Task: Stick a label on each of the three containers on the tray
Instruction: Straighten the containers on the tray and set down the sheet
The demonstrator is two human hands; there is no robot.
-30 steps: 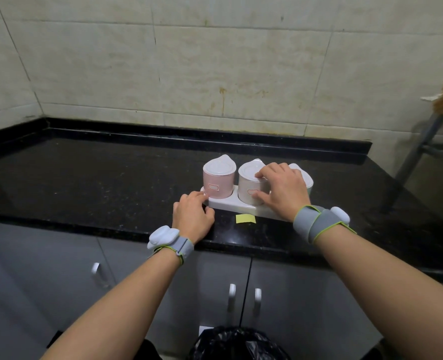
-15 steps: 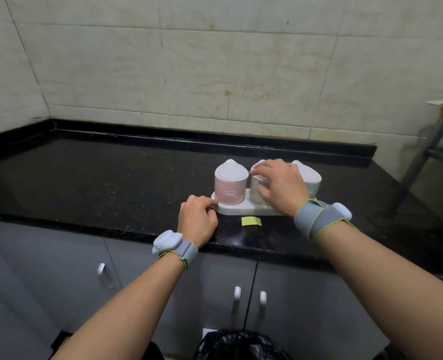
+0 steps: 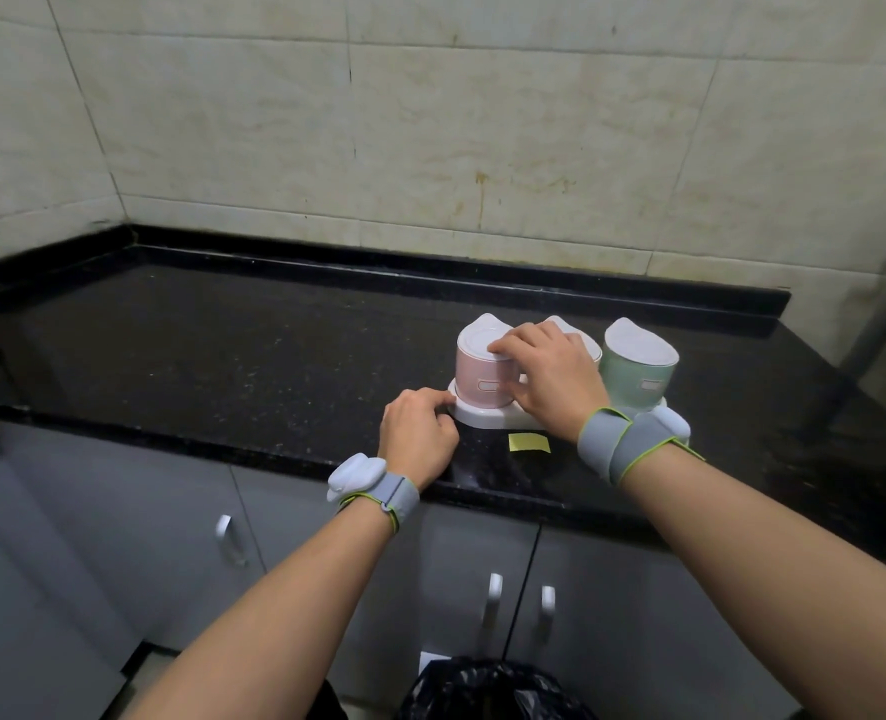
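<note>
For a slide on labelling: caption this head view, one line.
Left hand holds the tray, right hand grips the pink container; a yellow label lies on the counter.

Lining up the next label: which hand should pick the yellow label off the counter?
Left, probably. The left hand only holds the tray by its end, low on the counter beside the yellow label; the right hand is busy gripping the pink container.

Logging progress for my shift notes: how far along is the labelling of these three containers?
Done: nothing visible; the pink container and green container show no sticker, the middle container is mostly hidden. In hand: the right hand grips the pink container, the left hand touches the tray. Left: a yellow label lies on the countertop, unstuck.
</note>
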